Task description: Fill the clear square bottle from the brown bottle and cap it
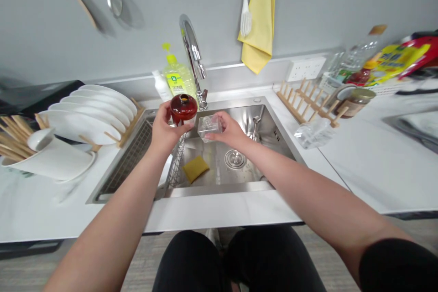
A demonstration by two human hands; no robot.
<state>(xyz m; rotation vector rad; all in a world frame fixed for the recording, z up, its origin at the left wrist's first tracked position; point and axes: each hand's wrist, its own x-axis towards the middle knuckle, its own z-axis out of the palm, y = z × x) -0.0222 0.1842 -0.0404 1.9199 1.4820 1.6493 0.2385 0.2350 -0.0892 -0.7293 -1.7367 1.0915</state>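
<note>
My left hand is wrapped round a squat, dark red-brown bottle with a pale label low on its side. The bottle's neck points up and carries no cap. My right hand grips a small clear square container, its fingers and thumb on the right side. Both things are held above the steel sink, close together. Whether they touch is hard to make out. Beneath them a yellow sponge cloth lies on the sink bottom, left of the drain.
Behind the sink rise a chrome tap and a yellow-green soap bottle. White plates stand in a rack to the left, beside a utensil holder. A wooden rack, a jar and clear plastic pieces are on the right.
</note>
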